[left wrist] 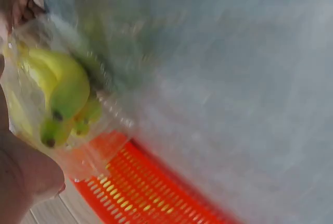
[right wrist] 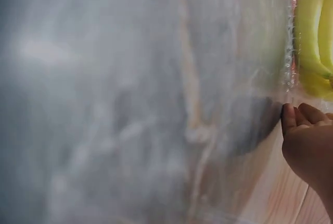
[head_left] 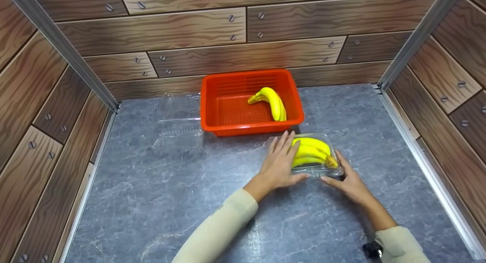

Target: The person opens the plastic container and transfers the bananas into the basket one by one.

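Nearest are a person's pale sleeves [head_left: 222,225], a small black thing [head_left: 372,250] by the right cuff. Beyond them the left hand [head_left: 279,164] lies over the left part of a clear plastic box [head_left: 316,172], fingers straight and slightly spread, thumb apart along the near edge. The right hand [head_left: 351,181] touches the box's near right corner, fingers straight, thumb held away from them. Inside the box, on the grey table [head_left: 152,202], is a bunch of bananas [head_left: 312,152], stem toward the right hand. Just behind stands a red basket [head_left: 252,129] with another banana bunch [head_left: 276,103] at its right; clear plastic packaging [head_left: 179,121] lies left of it, and behind rises a wood-patterned wall [head_left: 197,61]
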### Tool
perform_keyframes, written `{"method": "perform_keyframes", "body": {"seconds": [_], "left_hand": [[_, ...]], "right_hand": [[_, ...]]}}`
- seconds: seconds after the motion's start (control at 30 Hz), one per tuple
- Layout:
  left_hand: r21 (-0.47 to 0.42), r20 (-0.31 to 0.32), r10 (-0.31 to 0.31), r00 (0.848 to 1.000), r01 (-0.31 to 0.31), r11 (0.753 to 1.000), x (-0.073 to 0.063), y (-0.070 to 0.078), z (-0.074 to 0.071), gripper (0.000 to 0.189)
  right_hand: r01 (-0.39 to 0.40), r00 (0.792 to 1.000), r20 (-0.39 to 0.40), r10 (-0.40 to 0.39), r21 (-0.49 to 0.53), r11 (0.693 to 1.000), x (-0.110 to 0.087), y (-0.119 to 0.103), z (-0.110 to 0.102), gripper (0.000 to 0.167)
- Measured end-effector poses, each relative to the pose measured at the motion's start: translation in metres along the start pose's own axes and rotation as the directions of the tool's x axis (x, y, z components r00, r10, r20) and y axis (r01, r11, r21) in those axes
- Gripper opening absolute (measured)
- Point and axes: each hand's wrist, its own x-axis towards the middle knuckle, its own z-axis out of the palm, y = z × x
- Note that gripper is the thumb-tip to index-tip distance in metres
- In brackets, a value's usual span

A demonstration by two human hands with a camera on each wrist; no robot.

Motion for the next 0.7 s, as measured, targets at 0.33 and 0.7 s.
{"method": "perform_keyframes", "body": {"seconds": [0.33, 0.7], "left_hand": [[0.069, 0.237, 0.017, 0.971, -0.034, 0.997, 0.03, 0.006, -0.012, 0.11], [0.191, 0.27, -0.045, 0.962, -0.008, 0.982, 0.036, 0.017, -0.003, 0.094]], "right_hand": [[-0.016, 0.999, 0.049, 0.012, 0.068, 0.998, 0.003, 0.003, -0.004, 0.108], [-0.07, 0.996, 0.063, 0.066, 0.052, 0.996, 0.004, 0.003, -0.003, 0.106]]}}
